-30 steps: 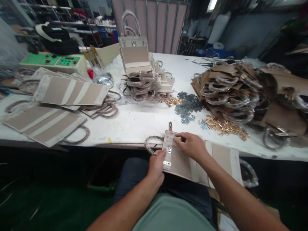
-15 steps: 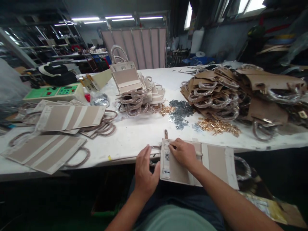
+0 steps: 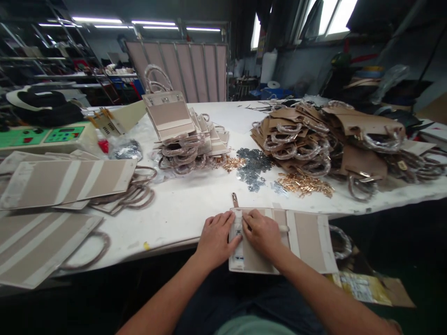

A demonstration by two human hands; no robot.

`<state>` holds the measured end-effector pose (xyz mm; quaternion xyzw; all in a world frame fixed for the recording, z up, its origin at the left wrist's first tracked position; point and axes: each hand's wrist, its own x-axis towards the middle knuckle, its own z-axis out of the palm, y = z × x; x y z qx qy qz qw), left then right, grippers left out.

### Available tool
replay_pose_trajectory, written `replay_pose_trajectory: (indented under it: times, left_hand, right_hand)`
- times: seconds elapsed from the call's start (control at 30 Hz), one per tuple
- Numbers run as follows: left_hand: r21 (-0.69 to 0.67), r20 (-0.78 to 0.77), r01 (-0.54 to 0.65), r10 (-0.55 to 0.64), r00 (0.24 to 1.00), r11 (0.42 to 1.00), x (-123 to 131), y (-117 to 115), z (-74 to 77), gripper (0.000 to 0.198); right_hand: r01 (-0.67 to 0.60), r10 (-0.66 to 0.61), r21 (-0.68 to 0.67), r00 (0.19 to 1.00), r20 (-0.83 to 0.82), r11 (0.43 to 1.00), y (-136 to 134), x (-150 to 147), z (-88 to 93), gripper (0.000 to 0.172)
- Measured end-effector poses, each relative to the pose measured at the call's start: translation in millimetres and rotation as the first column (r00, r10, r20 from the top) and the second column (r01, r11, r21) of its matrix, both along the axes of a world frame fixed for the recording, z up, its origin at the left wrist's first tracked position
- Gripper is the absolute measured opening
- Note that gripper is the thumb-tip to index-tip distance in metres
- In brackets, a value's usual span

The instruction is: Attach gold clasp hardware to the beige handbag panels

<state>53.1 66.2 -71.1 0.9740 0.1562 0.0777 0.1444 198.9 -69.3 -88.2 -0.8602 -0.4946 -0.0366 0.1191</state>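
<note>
- One flat bag panel (image 3: 307, 239) lay across the bench's (image 3: 195, 195) near edge, under both hands.
- Two heaps of gold fittings (image 3: 303, 184) flanked one grey heap (image 3: 253, 165) behind it.
- Left hand (image 3: 214, 237) lay flat, fingers slightly spread, on the panel's left edge.
- Right hand (image 3: 261, 232) pressed bent, close-set fingers beside the clasp (image 3: 238, 230); any pinch was hidden.

Ceiling tube lights (image 3: 104, 21) far left and windows (image 3: 328, 14) far right blown out to white. Worktop (image 3: 195, 195) bright and evenly lit, shadows soft. Below its near edge the scene falls dark, detail lost. Wide-angle bending at the edges; far shelves (image 3: 52, 70) soft. Centre fairly sharp, no strong motion blur.
</note>
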Motion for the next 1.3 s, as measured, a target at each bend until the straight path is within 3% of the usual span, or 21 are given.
replay_pose_trajectory:
  times: [0.27,0.53,0.73,0.93,1.0,1.1,1.2,1.3]
  left_hand:
    - [-0.040,-0.017,0.029,-0.029,0.999,0.999,7,17,-2.9,0.065]
    - [0.020,0.035,0.062,-0.063,0.997,0.998,9,22,-13.2,0.063]
    - [0.071,0.030,0.096,-0.098,0.995,0.993,10,24,-12.4,0.061]
    - [0.080,-0.005,0.109,-0.109,0.994,0.991,11,27,-10.7,0.065]
    - [0.064,-0.002,0.101,-0.101,0.995,0.993,10,28,-10.9,0.065]
    - [0.035,0.002,0.088,-0.088,0.996,0.996,8,29,-10.4,0.066]
    - [0.004,-0.008,0.074,-0.074,0.997,0.997,7,28,-8.0,0.064]
    - [-0.015,-0.008,0.047,-0.047,0.999,0.999,6,26,-5.4,0.057]
  right_hand:
    - [0.008,-0.008,-0.025,1.000,-0.002,1.000,12,1,0.9,0.034]
    - [-0.049,0.046,-0.066,0.998,-0.049,0.997,14,9,-2.6,0.036]
    - [-0.118,0.108,-0.103,0.989,-0.098,0.988,17,15,3.4,0.035]
    - [-0.095,0.085,-0.058,0.986,-0.146,0.994,16,16,15.0,0.028]
    - [-0.078,0.075,-0.008,0.978,-0.197,0.997,15,30,23.0,0.022]
    - [0.043,-0.030,0.056,0.973,-0.228,0.998,13,76,38.6,0.021]
    - [0.208,-0.217,-0.077,0.965,-0.145,0.975,14,137,50.5,0.028]
    - [0.244,-0.264,-0.156,0.957,-0.119,0.957,15,182,48.8,0.026]
